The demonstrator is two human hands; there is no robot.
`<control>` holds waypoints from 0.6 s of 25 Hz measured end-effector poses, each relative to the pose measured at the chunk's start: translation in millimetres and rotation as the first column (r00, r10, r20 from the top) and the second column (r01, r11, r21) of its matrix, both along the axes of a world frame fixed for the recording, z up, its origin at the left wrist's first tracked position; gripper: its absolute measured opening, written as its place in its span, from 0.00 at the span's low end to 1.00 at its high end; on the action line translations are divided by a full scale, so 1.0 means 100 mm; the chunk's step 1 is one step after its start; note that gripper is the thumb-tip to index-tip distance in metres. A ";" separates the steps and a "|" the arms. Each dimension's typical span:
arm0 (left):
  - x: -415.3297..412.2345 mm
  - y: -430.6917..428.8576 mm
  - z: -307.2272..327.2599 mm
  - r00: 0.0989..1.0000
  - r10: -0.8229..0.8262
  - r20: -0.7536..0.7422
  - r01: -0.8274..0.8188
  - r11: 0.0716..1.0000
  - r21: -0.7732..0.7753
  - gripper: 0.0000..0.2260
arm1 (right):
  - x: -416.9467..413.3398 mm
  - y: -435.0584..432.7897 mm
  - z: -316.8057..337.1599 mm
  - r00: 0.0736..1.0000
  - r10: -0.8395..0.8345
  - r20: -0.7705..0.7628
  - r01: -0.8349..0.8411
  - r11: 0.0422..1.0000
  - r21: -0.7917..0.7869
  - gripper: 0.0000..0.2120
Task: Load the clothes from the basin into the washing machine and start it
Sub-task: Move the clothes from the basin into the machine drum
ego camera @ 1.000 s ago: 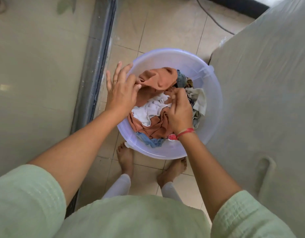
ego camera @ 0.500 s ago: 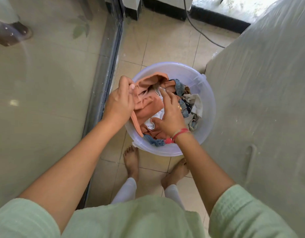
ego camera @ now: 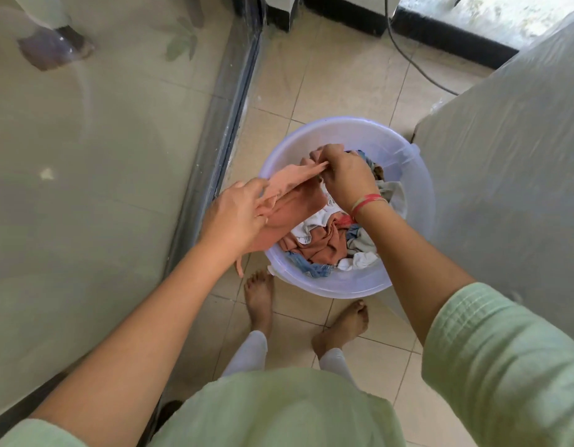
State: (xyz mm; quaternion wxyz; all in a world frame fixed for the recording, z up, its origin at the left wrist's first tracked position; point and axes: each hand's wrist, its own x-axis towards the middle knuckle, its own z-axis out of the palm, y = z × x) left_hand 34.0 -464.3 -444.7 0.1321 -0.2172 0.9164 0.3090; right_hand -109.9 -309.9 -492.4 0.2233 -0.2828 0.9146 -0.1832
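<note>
A pale translucent basin (ego camera: 418, 240) stands on the tiled floor, holding a heap of clothes (ego camera: 331, 245) in orange, white, blue and grey. Above its left half an orange garment (ego camera: 295, 201) is stretched between both hands. My left hand (ego camera: 237, 214) grips its lower end over the basin's left rim. My right hand (ego camera: 345, 175), with a red thread at the wrist, pinches the upper end over the basin's far side. The washing machine (ego camera: 511, 175), wrapped in a translucent plastic cover, stands just right of the basin; its lid and controls are hidden.
A glass panel with a dark frame (ego camera: 221, 150) runs along the left of the basin. My bare feet (ego camera: 340, 327) stand on the tiles just in front of it. A dark cable (ego camera: 408, 56) trails across the floor at the back.
Both hands have taken hold of the orange garment and lifted it out of the heap, drawing it out to the left. The view has pulled back from the basin.
</note>
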 end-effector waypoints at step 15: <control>-0.53 -0.07 1.78 0.902 0.066 -0.428 -0.130 0.984 -0.122 0.13 | -0.01 0.73 2.33 0.825 -0.557 -0.099 0.455 0.758 -0.467 0.20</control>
